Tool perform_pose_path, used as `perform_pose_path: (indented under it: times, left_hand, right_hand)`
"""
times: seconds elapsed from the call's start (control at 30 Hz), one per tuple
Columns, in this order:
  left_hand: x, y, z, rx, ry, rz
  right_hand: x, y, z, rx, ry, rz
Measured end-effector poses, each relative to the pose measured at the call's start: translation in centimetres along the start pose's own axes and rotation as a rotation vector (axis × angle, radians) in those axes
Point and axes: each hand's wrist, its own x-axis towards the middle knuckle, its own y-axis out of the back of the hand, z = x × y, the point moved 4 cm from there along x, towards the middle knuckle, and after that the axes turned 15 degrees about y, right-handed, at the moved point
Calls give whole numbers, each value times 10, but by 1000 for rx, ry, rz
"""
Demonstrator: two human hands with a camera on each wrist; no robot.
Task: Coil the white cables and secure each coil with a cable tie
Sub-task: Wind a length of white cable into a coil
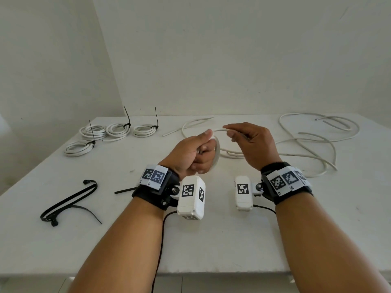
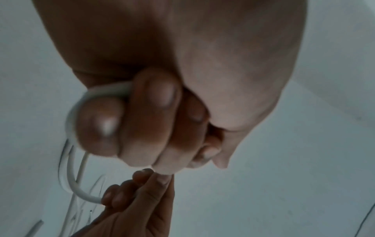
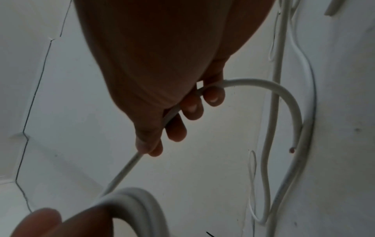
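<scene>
With the left hand (image 1: pixel 195 154) clenched around the started coil (image 1: pixel 217 152) above the counter (image 1: pixel 211 240) and the right hand (image 1: pixel 249 142) pinching the feeding white cable (image 1: pixel 220 129), risk of sprung loops if grip slackens, or snagging on loose cables (image 1: pixel 317 144).

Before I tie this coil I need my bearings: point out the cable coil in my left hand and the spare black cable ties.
cable coil (image 1: pixel 218 152), head view, the loop's right edge.
spare black cable ties (image 1: pixel 69 201), head view, the straps' middle.
</scene>
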Motion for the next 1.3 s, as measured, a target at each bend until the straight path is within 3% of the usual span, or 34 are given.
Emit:
perform_pose_path:
  times: [0.17,0.27,0.5,0.7,0.87,1.0,1.1,1.2,1.3]
  left_hand:
    - [-6,-3,8,-188,-106,-96]
    - [-9,2,15,-290,-223,-70]
    - [-22,29,33,-583,-516,56]
    - [-19,44,29,-602,-572,259]
    - [-16,48,23,-556,-524,518]
    - [-13,45,18,-360,-468,704]
    - [-11,38,16,-11,-428,816]
    - [-5,31,12,374,-381,859]
    - [4,32,7,555,-311,872]
  right_hand:
    - [-1,-5,4,-7,-65,-40]
    - [-2,-9,9,-39,-88,-91]
    - [-5,-6,15,-34,-164,-39]
    - [-12,-24,9,-25,-181,-425]
    - [-15,-32,-1,42,-229,-574]
    - [-16,-38,-11,93,-234,-654]
    - [-16,-43,-18,129,-218,-695]
    - [-16,-47,-23,162,-206,-724]
    - [-18,-51,-27,175,-210,-771]
